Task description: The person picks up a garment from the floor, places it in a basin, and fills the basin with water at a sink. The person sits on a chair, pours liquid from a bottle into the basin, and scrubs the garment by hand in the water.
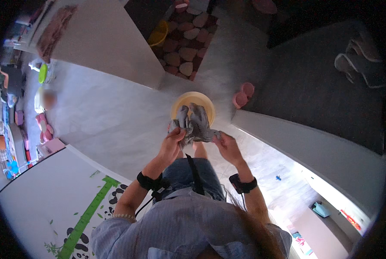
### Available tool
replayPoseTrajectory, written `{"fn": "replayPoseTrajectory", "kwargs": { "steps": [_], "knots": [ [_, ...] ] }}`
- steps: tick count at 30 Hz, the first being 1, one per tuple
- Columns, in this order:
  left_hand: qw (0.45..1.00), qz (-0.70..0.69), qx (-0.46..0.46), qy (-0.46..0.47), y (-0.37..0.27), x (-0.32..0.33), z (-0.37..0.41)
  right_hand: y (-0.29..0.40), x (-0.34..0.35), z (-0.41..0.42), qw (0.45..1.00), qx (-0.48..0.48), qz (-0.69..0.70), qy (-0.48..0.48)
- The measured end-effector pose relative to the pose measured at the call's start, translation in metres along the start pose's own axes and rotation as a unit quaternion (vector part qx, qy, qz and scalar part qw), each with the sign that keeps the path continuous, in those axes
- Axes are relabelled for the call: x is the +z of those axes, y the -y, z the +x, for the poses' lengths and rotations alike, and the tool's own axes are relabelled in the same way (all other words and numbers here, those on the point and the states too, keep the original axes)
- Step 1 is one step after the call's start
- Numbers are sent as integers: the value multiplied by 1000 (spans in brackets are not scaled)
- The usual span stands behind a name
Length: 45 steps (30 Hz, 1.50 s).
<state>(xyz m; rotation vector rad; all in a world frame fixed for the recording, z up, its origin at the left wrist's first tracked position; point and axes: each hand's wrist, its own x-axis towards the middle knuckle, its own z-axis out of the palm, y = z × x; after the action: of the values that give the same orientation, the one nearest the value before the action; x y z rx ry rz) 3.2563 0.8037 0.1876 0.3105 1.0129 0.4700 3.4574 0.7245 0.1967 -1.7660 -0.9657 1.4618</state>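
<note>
My left hand (pixel 172 145) grips one side of a crumpled grey cloth (pixel 199 119), its fingers closed over the fabric. At the other side, my right hand (pixel 228 147) pinches a drawn-out corner of the same cloth. Folds of it hang over a pale yellow basin (pixel 193 94) in front of my feet and hide part of the basin's inside. Whether the cloth touches the basin cannot be told. Each forearm wears a black strap with a small device on it.
Pink slippers (pixel 244 94) lie right of the basin by a low wall (pixel 296 142). Ahead is a stone-patterned mat (pixel 186 55) with a yellow basket (pixel 159 34). A wall with panda and bamboo decals (pixel 86 217) stands at left. Toys, including a pink plush (pixel 44 128), lie far left.
</note>
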Motion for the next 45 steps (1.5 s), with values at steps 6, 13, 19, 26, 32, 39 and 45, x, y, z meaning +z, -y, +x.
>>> {"fn": "replayPoseTrajectory", "kwargs": {
  "steps": [6,13,19,26,32,39,45],
  "knots": [
    [998,-48,-4,-48,48,-29,55,-78,26,35,997,72,3,40],
    [997,-25,53,-47,91,-108,123,-188,54,89,992,110,56,-29],
    [993,-38,57,-98,117,-181,202,-277,76,148,984,114,110,-78],
    [969,147,3,-200,151,-258,259,-352,116,193,987,132,-35,-90],
    [865,483,1,-139,207,-306,302,-388,167,214,989,12,-143,-32],
    [811,567,64,-129,241,-340,326,-440,182,241,985,44,-166,14],
    [651,750,109,-48,245,-367,347,-467,200,266,928,52,-361,72]
  ]
}}
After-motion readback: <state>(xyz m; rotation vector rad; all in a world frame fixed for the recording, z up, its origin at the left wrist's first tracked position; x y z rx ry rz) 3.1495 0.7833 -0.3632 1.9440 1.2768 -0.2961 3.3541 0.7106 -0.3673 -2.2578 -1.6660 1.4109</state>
